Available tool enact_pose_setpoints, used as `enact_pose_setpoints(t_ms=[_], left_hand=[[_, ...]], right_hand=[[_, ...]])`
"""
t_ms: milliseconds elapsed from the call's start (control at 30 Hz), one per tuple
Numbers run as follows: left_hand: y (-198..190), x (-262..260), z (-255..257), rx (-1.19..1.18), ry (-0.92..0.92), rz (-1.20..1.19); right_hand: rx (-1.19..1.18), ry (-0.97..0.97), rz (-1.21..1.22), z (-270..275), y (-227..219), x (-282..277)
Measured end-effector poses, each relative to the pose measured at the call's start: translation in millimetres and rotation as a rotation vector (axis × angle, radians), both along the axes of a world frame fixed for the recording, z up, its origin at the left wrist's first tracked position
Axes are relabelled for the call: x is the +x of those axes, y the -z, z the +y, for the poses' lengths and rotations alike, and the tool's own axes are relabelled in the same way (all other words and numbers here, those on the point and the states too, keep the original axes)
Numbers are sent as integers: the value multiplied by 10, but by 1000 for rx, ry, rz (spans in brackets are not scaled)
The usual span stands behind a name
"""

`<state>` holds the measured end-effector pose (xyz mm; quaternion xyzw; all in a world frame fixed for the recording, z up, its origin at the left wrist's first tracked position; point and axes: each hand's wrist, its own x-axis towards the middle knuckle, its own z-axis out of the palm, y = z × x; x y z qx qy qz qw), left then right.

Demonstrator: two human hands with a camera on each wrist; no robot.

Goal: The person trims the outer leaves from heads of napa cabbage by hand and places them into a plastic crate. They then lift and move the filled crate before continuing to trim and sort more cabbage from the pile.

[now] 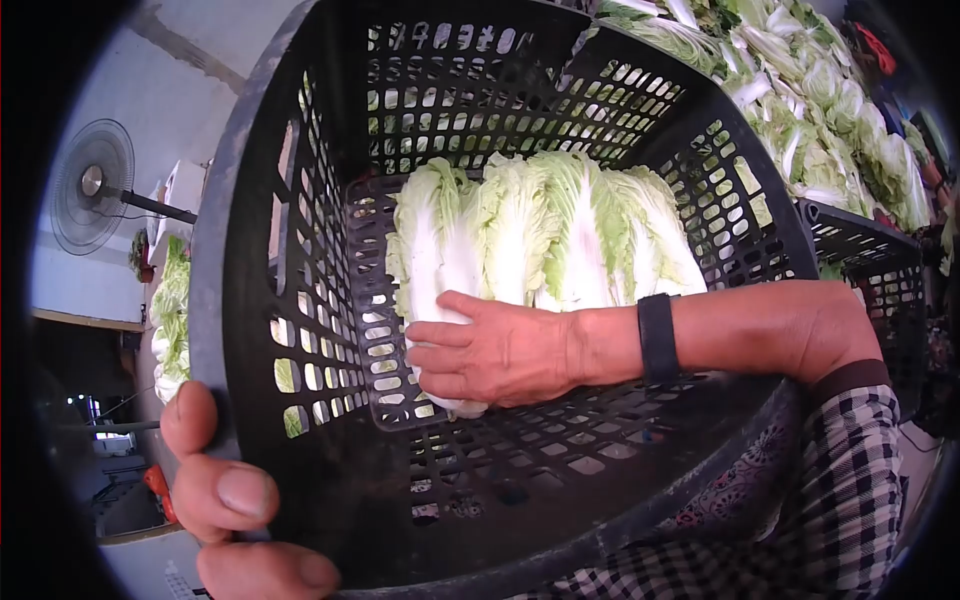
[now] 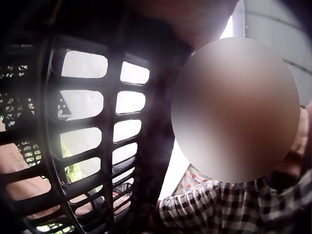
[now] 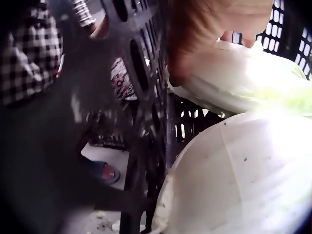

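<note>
A black plastic crate (image 1: 216, 300) tilts toward me, with a row of napa cabbages (image 1: 578, 235) lying side by side inside, white bases nearest me. My right hand (image 1: 505, 350) reaches in over the near wall and holds the leftmost cabbage (image 1: 432, 235) by its base, fingers bent over its far side. In the right wrist view, another cabbage's pale base (image 3: 243, 180) fills the lower right. My left hand (image 1: 240, 492) grips the crate's rim at the near left corner, its fingers curled over the edge; its palm is hidden.
A large heap of napa cabbages (image 1: 800, 100) rises behind on the right, beside another black crate (image 1: 870, 250). More cabbage (image 1: 172, 320) shows beyond the crate's left wall. A fan (image 1: 92, 182) stands at the far left. A sandalled foot (image 3: 108, 173) shows below the crate.
</note>
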<state>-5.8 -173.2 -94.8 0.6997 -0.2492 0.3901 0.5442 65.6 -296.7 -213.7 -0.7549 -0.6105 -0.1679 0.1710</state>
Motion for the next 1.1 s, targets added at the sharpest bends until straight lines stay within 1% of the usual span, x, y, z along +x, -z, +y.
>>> enact_pose_setpoints(t_ms=[100,167,233,267,300,333,400,433,467,500,533,600,633,667,733,767,833,867,900,933,1000,1033,1067,1100], left_hand=[[5,-24,-25,-6,-17,0],[12,-29,-39,1,-29,1],[-12,-23,7,46,28,8],[-44,-7,103,88,89,14],[-70,4,147,130,149,18],[-82,3,137,133,130,17],[-103,8,95,141,91,21],[-79,30,53,101,79,-20],[-73,50,62,120,85,-28],[-78,70,82,138,92,-37],[-82,82,90,155,100,-47],[-72,68,42,125,80,-37],[-59,55,17,118,69,-29],[-58,38,4,110,58,-22],[-92,36,61,144,94,-10],[-96,70,126,177,121,-22],[-64,137,192,199,179,-47],[-72,133,194,215,170,-39],[-86,126,189,230,161,-31],[-110,116,177,242,153,-24],[-152,106,138,235,121,-39],[-158,90,134,238,116,-29],[-156,85,127,244,116,-20],[-157,82,132,238,134,-4]], right_hand=[[-84,65,150,-110,-152,172],[109,123,167,-218,-276,377],[307,228,165,-353,-356,554],[405,287,161,-455,-390,607],[335,354,237,-567,-441,643],[251,446,242,-662,-493,682],[344,480,214,-816,-513,785],[305,506,282,-926,-529,804],[265,534,349,-1023,-591,801],[238,552,346,-1121,-562,831],[128,601,418,-1215,-608,823],[73,599,454,-1384,-555,860],[78,554,571,-1456,-602,834],[137,551,592,-1532,-536,823],[218,704,671,-1570,-609,660],[302,766,623,-1597,-632,590],[515,781,644,-1688,-777,468],[636,774,656,-1751,-857,404],[753,807,667,-1836,-954,343],[945,751,647,-1943,-1028,268],[1253,625,699,-2102,-1159,115],[1245,579,744,-2269,-1143,105],[1229,630,813,-2406,-1119,78],[1249,671,800,-2457,-1129,7]])
